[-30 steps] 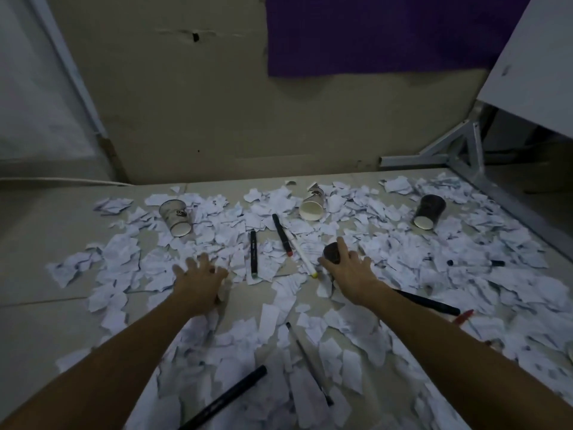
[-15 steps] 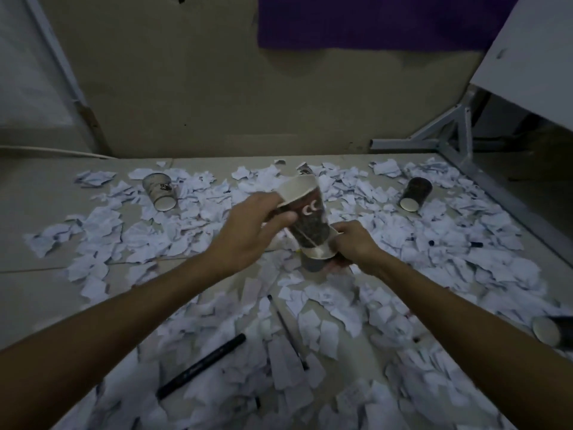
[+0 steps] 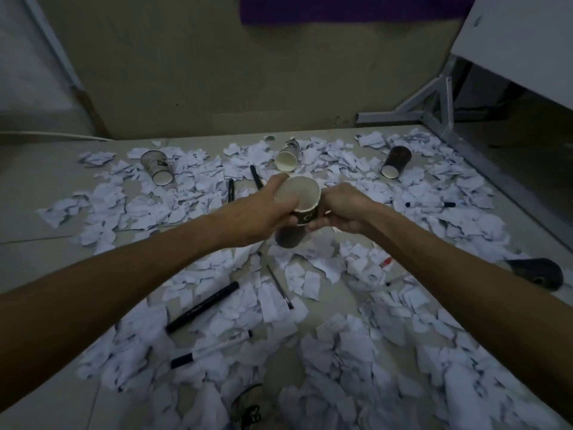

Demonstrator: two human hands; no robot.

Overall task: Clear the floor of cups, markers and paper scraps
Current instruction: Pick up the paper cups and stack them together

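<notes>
Both my hands hold dark paper cups (image 3: 302, 203) above the floor, one nested in another, open mouth facing me. My left hand (image 3: 263, 212) grips the rim and side; my right hand (image 3: 344, 209) grips the right side. Other cups lie on the floor: a grey one (image 3: 156, 167) at back left, a white-mouthed one (image 3: 286, 159) at back centre, a dark one (image 3: 397, 161) at back right, another dark one (image 3: 539, 273) by my right forearm. Black markers (image 3: 203, 305) and a thin pen (image 3: 276, 280) lie among torn white paper scraps (image 3: 356, 346).
A beige wall closes the far side. A grey metal table frame (image 3: 440, 97) and white tabletop (image 3: 521, 35) stand at the right. A dark object (image 3: 248, 405) lies among scraps at the bottom edge. Bare tiled floor (image 3: 37, 231) shows at left.
My hands left the floor, picked up cups and brought them together. The cup, bottom-up half a second ago, now faces me mouth-first, seated in a second cup.
</notes>
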